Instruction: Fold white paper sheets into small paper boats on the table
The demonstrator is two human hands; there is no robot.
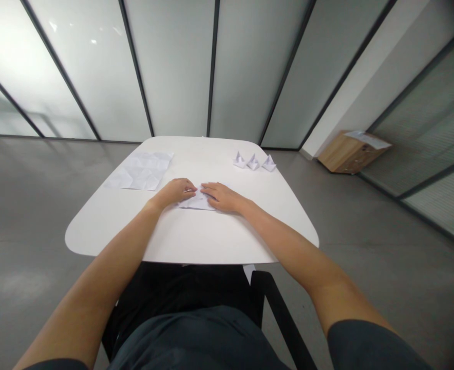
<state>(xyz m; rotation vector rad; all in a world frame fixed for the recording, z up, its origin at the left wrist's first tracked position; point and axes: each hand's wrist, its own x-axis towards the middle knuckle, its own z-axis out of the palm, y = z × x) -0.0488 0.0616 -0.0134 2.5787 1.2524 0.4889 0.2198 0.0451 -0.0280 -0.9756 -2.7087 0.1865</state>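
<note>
A folded sheet of white paper lies flat near the middle of the white table. My left hand presses on its left part, with the fingers curled toward the centre. My right hand lies across its right part, fingers pointing left, close to the left fingertips. The hands hide much of the sheet. Farther off, three small folded paper boats stand in a row at the back right. A creased, unfolded white sheet lies flat at the back left.
The rounded table edge curves around the front and sides, with a grey floor beyond. Frosted glass panels with dark frames stand behind it. A wooden box sits on the floor at the right. A black chair frame stands at the lower right.
</note>
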